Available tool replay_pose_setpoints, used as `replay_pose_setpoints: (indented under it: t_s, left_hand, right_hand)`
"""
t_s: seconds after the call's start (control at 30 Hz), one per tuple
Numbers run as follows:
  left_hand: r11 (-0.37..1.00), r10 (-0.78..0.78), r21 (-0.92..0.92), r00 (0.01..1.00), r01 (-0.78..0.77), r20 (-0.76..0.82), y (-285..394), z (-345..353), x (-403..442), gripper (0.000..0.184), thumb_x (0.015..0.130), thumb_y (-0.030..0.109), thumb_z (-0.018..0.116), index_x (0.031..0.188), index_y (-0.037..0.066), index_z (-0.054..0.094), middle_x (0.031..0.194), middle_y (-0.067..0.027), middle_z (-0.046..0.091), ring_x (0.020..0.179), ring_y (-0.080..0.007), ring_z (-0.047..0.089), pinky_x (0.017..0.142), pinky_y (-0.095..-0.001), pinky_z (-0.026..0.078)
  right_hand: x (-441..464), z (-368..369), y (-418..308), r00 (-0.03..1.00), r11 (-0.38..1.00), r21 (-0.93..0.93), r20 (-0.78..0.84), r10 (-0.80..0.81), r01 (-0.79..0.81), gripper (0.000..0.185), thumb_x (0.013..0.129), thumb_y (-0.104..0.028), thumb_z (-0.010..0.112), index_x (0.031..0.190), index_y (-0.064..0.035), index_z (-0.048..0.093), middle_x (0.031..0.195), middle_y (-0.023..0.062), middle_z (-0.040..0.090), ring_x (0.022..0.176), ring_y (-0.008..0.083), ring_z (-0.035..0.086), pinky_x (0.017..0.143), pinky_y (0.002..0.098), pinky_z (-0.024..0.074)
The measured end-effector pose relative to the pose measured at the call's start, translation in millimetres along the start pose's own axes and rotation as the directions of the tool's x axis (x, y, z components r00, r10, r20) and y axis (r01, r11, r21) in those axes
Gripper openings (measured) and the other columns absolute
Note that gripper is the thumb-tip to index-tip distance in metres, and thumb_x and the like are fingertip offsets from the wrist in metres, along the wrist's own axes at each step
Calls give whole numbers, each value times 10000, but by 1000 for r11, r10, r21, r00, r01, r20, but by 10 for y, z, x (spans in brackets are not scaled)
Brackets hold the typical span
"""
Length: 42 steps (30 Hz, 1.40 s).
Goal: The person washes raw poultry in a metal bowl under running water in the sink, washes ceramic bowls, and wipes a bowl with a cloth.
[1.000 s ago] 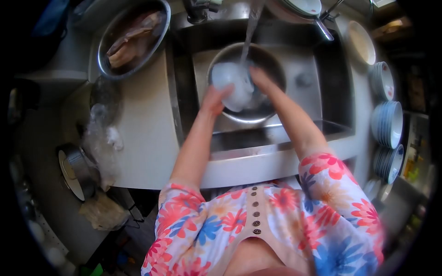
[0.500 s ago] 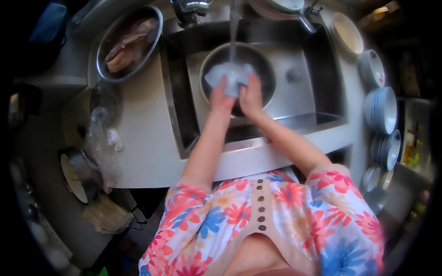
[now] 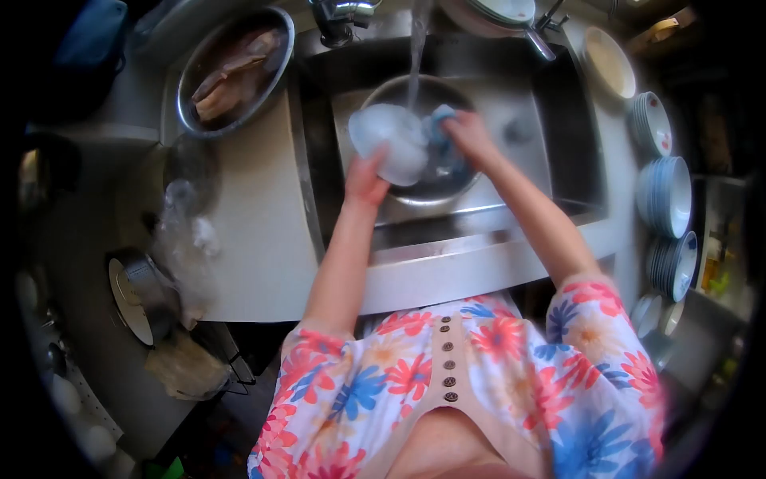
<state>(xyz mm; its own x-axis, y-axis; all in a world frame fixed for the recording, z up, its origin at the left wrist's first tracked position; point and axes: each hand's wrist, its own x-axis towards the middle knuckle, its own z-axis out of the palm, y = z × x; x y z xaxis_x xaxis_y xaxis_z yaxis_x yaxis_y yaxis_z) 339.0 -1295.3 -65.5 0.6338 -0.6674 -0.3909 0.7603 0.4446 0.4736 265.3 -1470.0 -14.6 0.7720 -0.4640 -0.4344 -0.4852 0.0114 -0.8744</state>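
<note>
My left hand (image 3: 368,177) is closed on a pale white bowl (image 3: 389,144), which is tilted above a round metal basin (image 3: 456,191) in the sink. A light-blue cloth (image 3: 440,120) is bunched in my right hand (image 3: 471,137), to the right of the bowl and apart from my left hand. Both hands are slightly blurred. Water (image 3: 416,60) streams down from the top of the view into the basin behind the bowl. The bowl hides part of the basin's inside.
Around the basin is a steel sink (image 3: 511,180), with a faucet (image 3: 339,20) behind it. An oval metal bowl of raw meat (image 3: 231,72) stands at left. Stacked bowls (image 3: 664,197) and plates (image 3: 653,125) line the right counter. Plastic bags (image 3: 182,247) lie left.
My hands have moved apart: the left hand tilts the bowl to the left, and the right hand has drawn the cloth away to the right. The view has shifted slightly.
</note>
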Motion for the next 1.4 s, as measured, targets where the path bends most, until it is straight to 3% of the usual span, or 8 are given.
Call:
replay_pose_setpoints:
  t_s: [0.1, 0.23, 0.37, 0.5, 0.67, 0.83, 1.17, 1.4]
  left_hand:
    - [973, -14, 231, 1000, 18, -16, -183, -123, 165, 299, 743, 50, 583, 1033, 0, 525, 955, -71, 566, 854, -182, 554, 732, -302, 455]
    - [876, -76, 482, 994, 31, 76, -177, -25, 129, 342, 699, 52, 639, 1021, 17, 530, 962, -36, 566, 837, -146, 560, 741, -299, 447]
    - [712, -172, 698, 983, 76, 68, -28, 119, -58, 259, 685, 72, 657, 928, 11, 590, 854, -33, 603, 763, -124, 566, 701, -264, 448]
    - [454, -203, 884, 953, -113, 226, -66, 50, 12, 271, 695, 114, 646, 950, 32, 600, 847, -65, 624, 741, -140, 579, 697, -260, 445]
    - [-306, -112, 880, 931, -364, 346, -352, 195, 158, 273, 694, 104, 565, 966, 107, 589, 913, -98, 595, 804, -254, 576, 687, -333, 461]
    - [-484, -205, 734, 877, -476, 434, -573, -91, 393, 313, 740, 107, 469, 1043, 134, 540, 1074, -81, 536, 915, -282, 538, 725, -375, 459]
    - [-746, -223, 554, 923, -369, 314, -459, -124, 384, 482, 691, 92, 506, 1167, 118, 441, 1320, -86, 262, 1257, -223, 194, 957, -540, 200]
    - [-685, -310, 455, 793, -568, 525, -251, 170, 276, 367, 683, 134, 553, 1050, 138, 551, 1178, -92, 448, 1143, -263, 365, 911, -529, 263]
  right_hand:
    - [-215, 274, -78, 721, 728, -240, -132, -680, 643, 182, 744, -145, 517, 874, -43, 595, 862, 101, 594, 781, 229, 552, 676, 310, 424]
    - [-66, 521, -80, 454, 345, -673, -16, -891, 654, 219, 691, -171, 539, 877, -66, 588, 958, 73, 582, 886, 314, 526, 760, 367, 410]
    - [755, 220, 455, 985, 984, -81, -51, -162, 158, 363, 805, -335, 450, 935, -21, 576, 866, 122, 601, 749, 292, 574, 674, 367, 441]
    - [632, -118, 644, 973, 667, -714, 215, -84, 215, 589, 771, -482, 487, 1091, 12, 502, 994, 161, 553, 918, 253, 538, 742, 375, 440]
    - [-94, -118, 155, 917, 870, 310, 238, 319, -383, 599, 740, -468, 555, 1161, -66, 414, 966, 122, 537, 902, 291, 542, 615, 481, 463]
    - [184, 205, 601, 875, 768, 441, 97, 473, -464, 398, 708, -7, 464, 1100, -51, 408, 934, 152, 532, 741, 310, 579, 471, 442, 520]
    - [60, -115, 648, 751, 597, -662, -77, -656, 454, 531, 680, 6, 446, 1198, -78, 367, 1098, 248, 467, 923, 398, 508, 800, 414, 427]
    - [-307, -519, 347, 683, 368, -830, 20, -731, 419, 498, 730, -33, 457, 1214, -98, 364, 1182, 220, 419, 991, 334, 502, 817, 371, 436]
